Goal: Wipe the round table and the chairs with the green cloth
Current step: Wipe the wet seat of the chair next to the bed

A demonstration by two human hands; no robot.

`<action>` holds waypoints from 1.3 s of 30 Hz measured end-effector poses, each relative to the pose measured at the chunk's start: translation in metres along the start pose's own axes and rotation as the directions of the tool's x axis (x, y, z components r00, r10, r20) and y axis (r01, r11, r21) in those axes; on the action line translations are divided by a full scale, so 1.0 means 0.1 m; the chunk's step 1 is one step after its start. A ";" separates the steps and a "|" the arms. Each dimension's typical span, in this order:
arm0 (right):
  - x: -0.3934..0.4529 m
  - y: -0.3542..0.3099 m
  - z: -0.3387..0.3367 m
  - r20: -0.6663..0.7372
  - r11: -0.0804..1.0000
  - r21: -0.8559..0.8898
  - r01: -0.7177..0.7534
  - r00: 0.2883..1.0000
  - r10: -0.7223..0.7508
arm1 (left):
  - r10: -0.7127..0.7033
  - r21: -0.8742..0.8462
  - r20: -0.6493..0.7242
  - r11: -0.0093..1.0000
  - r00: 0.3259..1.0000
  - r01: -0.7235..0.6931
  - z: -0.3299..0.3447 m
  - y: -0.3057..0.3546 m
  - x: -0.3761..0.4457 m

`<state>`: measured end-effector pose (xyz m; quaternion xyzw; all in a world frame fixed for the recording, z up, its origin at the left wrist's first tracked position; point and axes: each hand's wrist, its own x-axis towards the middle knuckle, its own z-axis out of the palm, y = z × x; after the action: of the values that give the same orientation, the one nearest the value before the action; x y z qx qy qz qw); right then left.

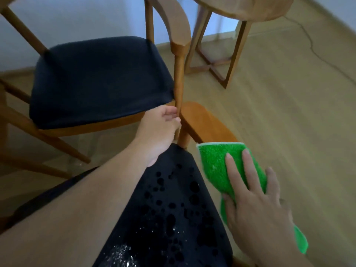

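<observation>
The right hand [256,205] lies flat on the green cloth [229,170], fingers straight and spread, pressing it down on the wooden armrest [204,122] of the near chair; the grip here is released, not clenched. The cloth covers the near end of that armrest and hangs past the wrist, so the wood shows only ahead of the fingertips.

The left hand [159,132] reaches forward, left of the cloth, its fingers curled round a thin wooden post [179,83]. That is a grasping grip on the post, though the thumb is hidden. The post rises from just ahead of this hand to the curved arm of the far chair [177,20].

Left of the left hand's grip sits the far chair's dark seat cushion [100,81]. Between the two hands lies a dark seat [173,209] dotted with wet spots and small droplets, with the left forearm crossing it.

Well beyond both hands, up and to the right, stands the round surface [250,6], its pale wooden top only partly in view, on a crossed wooden leg frame [215,62]. A thin cable [308,39] trails over the light wooden floor [289,112] to the right of it.
</observation>
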<state>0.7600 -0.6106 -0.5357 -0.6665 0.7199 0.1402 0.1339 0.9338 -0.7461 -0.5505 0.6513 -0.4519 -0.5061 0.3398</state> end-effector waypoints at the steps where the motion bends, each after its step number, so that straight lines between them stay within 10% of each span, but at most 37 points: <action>1: 0.08 -0.04 0.00 -0.015 1.000 -0.020 0.008 1.000 -0.008 | -0.044 -0.018 0.006 0.999 0.999 0.044 -0.04 -0.05 0.00; 10: 1.28 -0.84 -0.27 -0.300 0.927 -0.308 0.215 0.903 -0.309 | -0.269 0.038 0.049 0.963 0.962 0.268 -0.53 -0.68 -0.13; 17: 1.46 -1.10 0.05 -0.176 0.701 -0.642 0.310 0.830 -0.528 | -0.332 0.298 -0.047 0.895 0.942 0.331 -1.06 -1.19 -0.26; 23: 1.45 -1.11 0.95 0.165 0.920 0.317 0.231 0.942 -0.293 | -0.446 0.606 -0.148 0.664 0.883 0.438 -1.76 -1.78 -0.54; 27: 1.17 -1.29 1.45 0.131 0.944 0.262 0.202 0.961 -0.242 | -0.641 0.732 -0.254 0.362 0.724 0.577 -2.09 -2.11 -0.68; 33: 0.18 -1.57 1.85 0.223 0.783 0.123 0.610 0.751 -0.621 | -0.625 0.742 -0.285 0.336 0.727 0.581 -2.31 -2.39 -0.98; 39: 1.18 -1.62 1.57 0.101 0.944 0.006 0.330 0.939 -0.329 | -0.651 0.851 -0.168 0.283 0.741 0.442 -2.54 -2.43 -0.96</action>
<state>0.9137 -0.6711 -0.7292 -0.7704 0.5896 0.1531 0.1880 1.2311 -0.5728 -0.6705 0.7850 -0.4189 -0.3666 -0.2718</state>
